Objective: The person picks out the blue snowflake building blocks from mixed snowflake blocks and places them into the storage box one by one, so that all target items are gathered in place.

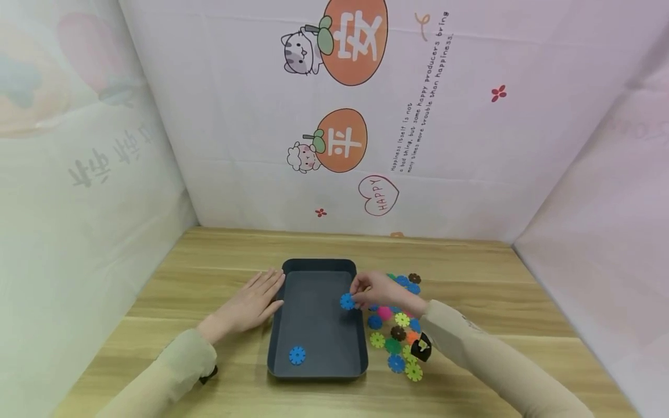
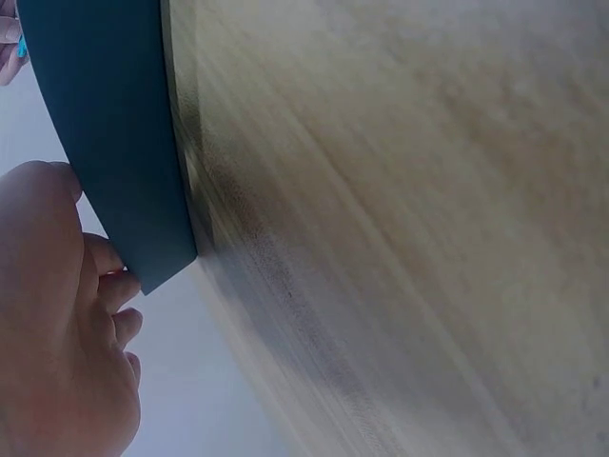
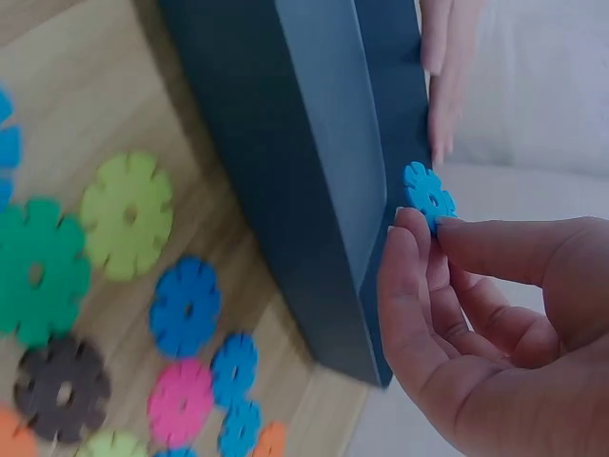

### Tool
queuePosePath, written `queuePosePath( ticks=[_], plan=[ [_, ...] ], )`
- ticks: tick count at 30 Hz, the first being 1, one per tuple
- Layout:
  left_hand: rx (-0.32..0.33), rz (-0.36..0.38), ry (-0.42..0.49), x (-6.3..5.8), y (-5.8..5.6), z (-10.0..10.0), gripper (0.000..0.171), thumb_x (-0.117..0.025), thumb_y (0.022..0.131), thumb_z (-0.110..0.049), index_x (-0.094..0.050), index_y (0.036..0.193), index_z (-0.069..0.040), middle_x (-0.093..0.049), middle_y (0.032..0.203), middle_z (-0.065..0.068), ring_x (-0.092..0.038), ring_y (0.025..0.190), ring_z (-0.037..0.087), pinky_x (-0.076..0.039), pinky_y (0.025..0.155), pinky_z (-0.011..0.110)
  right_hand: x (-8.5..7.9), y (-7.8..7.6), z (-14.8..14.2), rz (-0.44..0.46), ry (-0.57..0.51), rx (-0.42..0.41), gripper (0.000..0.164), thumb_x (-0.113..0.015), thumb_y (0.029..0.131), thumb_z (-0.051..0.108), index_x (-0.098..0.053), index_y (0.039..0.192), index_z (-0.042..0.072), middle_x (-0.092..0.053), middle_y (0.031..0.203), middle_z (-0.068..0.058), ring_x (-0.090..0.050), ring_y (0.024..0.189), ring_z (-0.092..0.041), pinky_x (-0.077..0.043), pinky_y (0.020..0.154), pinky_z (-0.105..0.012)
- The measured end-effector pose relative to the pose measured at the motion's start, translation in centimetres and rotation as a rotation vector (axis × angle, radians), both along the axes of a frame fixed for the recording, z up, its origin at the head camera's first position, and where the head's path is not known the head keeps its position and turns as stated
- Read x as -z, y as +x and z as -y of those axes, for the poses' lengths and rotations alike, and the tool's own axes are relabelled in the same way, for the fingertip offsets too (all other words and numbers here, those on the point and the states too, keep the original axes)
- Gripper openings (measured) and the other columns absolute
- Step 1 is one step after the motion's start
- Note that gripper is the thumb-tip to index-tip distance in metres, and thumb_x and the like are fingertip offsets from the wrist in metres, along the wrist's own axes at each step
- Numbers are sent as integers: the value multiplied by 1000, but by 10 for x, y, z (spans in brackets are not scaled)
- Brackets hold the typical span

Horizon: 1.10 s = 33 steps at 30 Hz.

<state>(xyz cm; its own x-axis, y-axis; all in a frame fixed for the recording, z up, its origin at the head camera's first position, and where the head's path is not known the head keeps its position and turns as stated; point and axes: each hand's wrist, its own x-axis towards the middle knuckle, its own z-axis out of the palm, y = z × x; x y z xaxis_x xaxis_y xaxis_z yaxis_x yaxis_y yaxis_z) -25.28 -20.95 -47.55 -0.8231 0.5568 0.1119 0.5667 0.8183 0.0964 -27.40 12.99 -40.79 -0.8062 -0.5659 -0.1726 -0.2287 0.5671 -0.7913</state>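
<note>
1. Tray (image 1: 319, 319): dark blue-grey.
2. Pinched disc (image 1: 345, 301), disc lying inside (image 1: 294, 354): bright blue.
3. Scattered discs (image 1: 392, 346): blue, green, yellow-green, pink, orange, brown.
4. Table (image 1: 209, 264): light brown, streaky wood grain.
5. Sleeves (image 1: 481, 348): beige.
6. Back cloth (image 1: 235, 116): white, orange and red prints.

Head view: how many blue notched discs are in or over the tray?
2: one blue, round, notched plastic disc lies near-left in the dark grey rectangular tray; the right hand pinches a second disc over the tray's right side. That hand may hide more.

Head view above; wrist views beside tray (image 1: 320, 325)
</note>
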Motion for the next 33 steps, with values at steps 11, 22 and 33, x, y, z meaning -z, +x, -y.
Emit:
queuePosePath(
  ticks=[11, 22, 33],
  plan=[
    [2, -4, -25, 1, -3, -2, 65, -42, 106, -40, -28, 156, -2, -26, 164, 16, -22, 154, 34, -21, 125, 55, 10, 9, 49, 21, 37, -85, 3, -65, 92, 0, -64, 93, -3, -71, 85, -15, -73, 76, -27, -63, 74, -41],
    [-13, 0, -15, 2, -1, 1, 64, -43, 106, -40, -29, 155, -2, -27, 164, 15, -23, 153, 34, -22, 125, 54, 19, 17, 84, 9, 93, -149, 3, -67, 90, -2, -66, 88, -1, -73, 83, -17, -73, 76, -31, -63, 68, -38],
    [-13, -4, -16, 0, 0, 0, 64, -43, 106, -39, -30, 155, -1, -28, 163, 16, -24, 153, 34, -23, 124, 54, 24, 21, 101, 32, 150, -207, 8, -63, 91, -2, -67, 86, 2, -72, 77, -9, -72, 67, -18, -62, 63, -28]
  ],
)
